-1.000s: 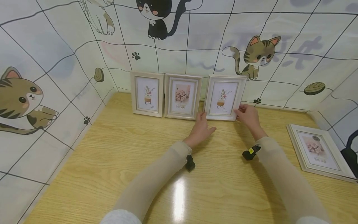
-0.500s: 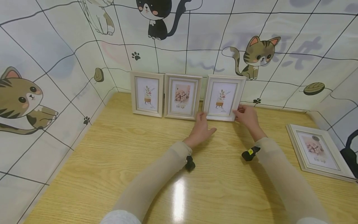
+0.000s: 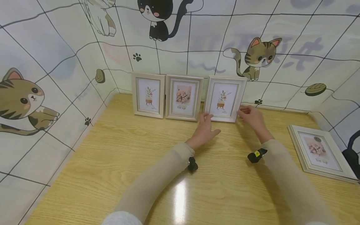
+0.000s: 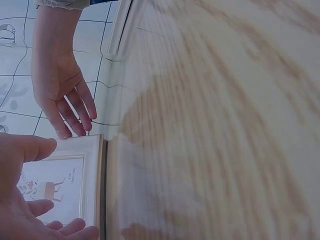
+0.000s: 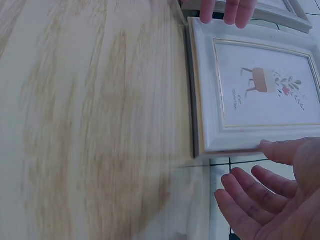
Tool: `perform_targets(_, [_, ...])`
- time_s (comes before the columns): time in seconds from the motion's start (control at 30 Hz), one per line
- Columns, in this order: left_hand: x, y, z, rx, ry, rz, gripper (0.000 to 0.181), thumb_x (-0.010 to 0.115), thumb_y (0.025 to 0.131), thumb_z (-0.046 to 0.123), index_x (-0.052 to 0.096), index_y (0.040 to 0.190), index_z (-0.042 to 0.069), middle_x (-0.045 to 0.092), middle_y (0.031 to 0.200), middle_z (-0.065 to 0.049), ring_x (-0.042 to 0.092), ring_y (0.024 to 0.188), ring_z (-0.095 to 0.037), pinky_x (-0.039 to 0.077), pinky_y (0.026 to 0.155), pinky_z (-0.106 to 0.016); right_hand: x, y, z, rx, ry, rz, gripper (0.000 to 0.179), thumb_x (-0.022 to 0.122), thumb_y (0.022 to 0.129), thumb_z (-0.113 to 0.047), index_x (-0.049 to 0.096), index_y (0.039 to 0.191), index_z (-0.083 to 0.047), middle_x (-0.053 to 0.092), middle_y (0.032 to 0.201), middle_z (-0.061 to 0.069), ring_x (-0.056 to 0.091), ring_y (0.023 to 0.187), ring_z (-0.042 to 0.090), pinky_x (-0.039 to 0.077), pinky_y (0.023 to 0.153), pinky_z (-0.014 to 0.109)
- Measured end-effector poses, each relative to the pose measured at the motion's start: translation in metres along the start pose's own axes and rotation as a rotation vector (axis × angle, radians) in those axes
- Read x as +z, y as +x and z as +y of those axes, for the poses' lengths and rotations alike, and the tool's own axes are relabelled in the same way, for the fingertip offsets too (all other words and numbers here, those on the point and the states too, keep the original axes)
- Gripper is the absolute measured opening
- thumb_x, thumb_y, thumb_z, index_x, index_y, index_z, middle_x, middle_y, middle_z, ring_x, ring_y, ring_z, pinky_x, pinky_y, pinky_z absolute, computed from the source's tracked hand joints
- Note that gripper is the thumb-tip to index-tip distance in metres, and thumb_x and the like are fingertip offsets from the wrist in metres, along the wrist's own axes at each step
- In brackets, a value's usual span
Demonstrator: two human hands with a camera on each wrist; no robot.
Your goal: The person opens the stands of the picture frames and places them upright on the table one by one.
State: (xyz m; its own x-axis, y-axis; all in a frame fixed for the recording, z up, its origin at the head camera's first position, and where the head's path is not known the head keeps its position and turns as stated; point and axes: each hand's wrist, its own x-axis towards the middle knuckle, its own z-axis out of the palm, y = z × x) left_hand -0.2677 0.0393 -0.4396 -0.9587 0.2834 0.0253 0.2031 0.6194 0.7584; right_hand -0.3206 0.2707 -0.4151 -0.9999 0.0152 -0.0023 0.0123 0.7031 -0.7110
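A white picture frame [image 3: 223,98] with a potted-plant print stands upright against the back wall, third in a row. My left hand [image 3: 203,131] is at its lower left corner, thumb spread away and fingers loosely extended; in the left wrist view that hand [image 4: 22,187] is in front of the print. By the frame's right edge is my right hand [image 3: 254,120]. In the right wrist view, its thumb [image 5: 281,151] is at the frame's side and the other fingers hang loosely apart from it. Neither hand grips the frame.
To the left stand a frame with a flower print [image 3: 184,97] and another plant-print frame [image 3: 149,95]. A flower-print frame [image 3: 323,153] lies flat at the table's right, near a black object [image 3: 351,156]. The wooden table [image 3: 135,150] meets a cat-patterned wall covering [image 3: 174,62].
The plant-print frame shifted slightly left toward the middle frame, then stayed. My right hand has moved a little right, away from its edge. My left hand has moved slightly right.
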Motion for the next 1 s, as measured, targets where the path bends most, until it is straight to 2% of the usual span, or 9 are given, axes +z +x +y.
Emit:
perform_targets(0.17, [0.003,-0.001,0.004,-0.004,0.0,-0.023,0.072,0.066,0.096,0.031,0.03,0.153,0.007,0.016,0.162,-0.014,0.067,0.096,-0.025,0.058,0.082,-0.024,-0.015,-0.008,0.011,-0.008,-0.032,-0.02,0.056,0.051,0.102,-0.038,0.051,0.137,0.006,0.061,0.127,0.031,0.065,0.109,0.043,0.061,0.076,0.026])
perform_targets(0.3, [0.006,-0.002,0.009,0.005,0.018,-0.057,0.07,0.065,0.097,0.033,0.031,0.153,0.01,0.022,0.16,-0.014,0.065,0.11,-0.026,0.058,0.091,-0.027,-0.031,-0.016,0.022,0.001,-0.06,-0.023,0.058,0.05,0.103,-0.041,0.05,0.137,0.007,0.059,0.129,0.032,0.064,0.11,0.043,0.058,0.071,0.016])
perform_targets(0.37, [0.008,-0.002,0.01,0.014,0.022,-0.072,0.069,0.065,0.097,0.032,0.031,0.153,0.01,0.025,0.158,-0.014,0.063,0.115,-0.027,0.056,0.096,-0.03,-0.041,-0.02,0.03,0.009,-0.078,-0.01,0.06,0.05,0.102,-0.042,0.051,0.136,0.007,0.059,0.129,0.033,0.069,0.101,0.033,0.054,0.066,0.011])
perform_targets(0.43, [0.01,-0.002,0.011,0.026,0.029,-0.078,0.068,0.064,0.097,0.032,0.032,0.153,0.011,0.027,0.157,-0.013,0.062,0.118,-0.027,0.055,0.1,-0.031,-0.053,-0.025,0.038,0.022,-0.095,0.001,0.063,0.049,0.102,-0.045,0.051,0.136,0.008,0.058,0.129,0.034,0.069,0.086,0.012,0.05,0.063,0.007])
perform_targets(0.53, [0.012,-0.002,0.011,0.045,0.045,-0.082,0.066,0.064,0.098,0.032,0.033,0.152,0.011,0.031,0.155,-0.013,0.06,0.122,-0.026,0.052,0.105,-0.032,-0.072,-0.034,0.053,0.055,-0.115,0.023,0.068,0.049,0.101,-0.05,0.05,0.136,0.008,0.057,0.13,0.035,0.054,0.07,-0.015,0.051,0.061,0.008])
perform_targets(0.67, [0.012,0.0,0.013,0.074,0.068,-0.09,0.065,0.063,0.098,0.034,0.035,0.152,0.01,0.039,0.154,-0.01,0.054,0.131,-0.024,0.045,0.113,-0.032,-0.098,-0.045,0.076,0.095,-0.087,0.046,0.071,0.049,0.1,-0.05,0.047,0.137,0.01,0.054,0.131,0.035,0.046,0.067,-0.023,0.051,0.06,0.008])
perform_targets(0.7, [0.012,0.0,0.013,0.085,0.069,-0.096,0.065,0.062,0.098,0.034,0.035,0.152,0.01,0.042,0.154,-0.009,0.052,0.133,-0.023,0.044,0.114,-0.031,-0.103,-0.048,0.082,0.129,-0.062,0.066,0.07,0.052,0.099,-0.05,0.049,0.136,0.009,0.059,0.126,0.029,0.047,0.067,-0.022,0.051,0.059,0.008])
perform_targets(0.87, [0.012,0.002,0.016,0.117,0.056,-0.113,0.059,0.062,0.098,0.032,0.04,0.148,0.008,0.05,0.15,-0.006,0.05,0.136,-0.02,0.042,0.115,-0.028,-0.133,-0.066,0.103,0.247,-0.077,0.085,0.071,0.049,0.101,-0.047,0.042,0.143,0.009,0.054,0.133,0.031,0.049,0.071,-0.013,0.051,0.056,0.009])
perform_targets(1.0, [0.018,0.005,0.02,0.137,0.031,-0.135,0.056,0.063,0.098,0.031,0.044,0.145,0.008,0.052,0.149,-0.006,0.052,0.135,-0.019,0.042,0.114,-0.025,-0.152,-0.084,0.109,0.364,-0.182,0.109,0.069,0.042,0.104,-0.042,0.034,0.146,0.011,0.04,0.144,0.038,0.061,0.089,0.024,0.052,0.061,0.023])
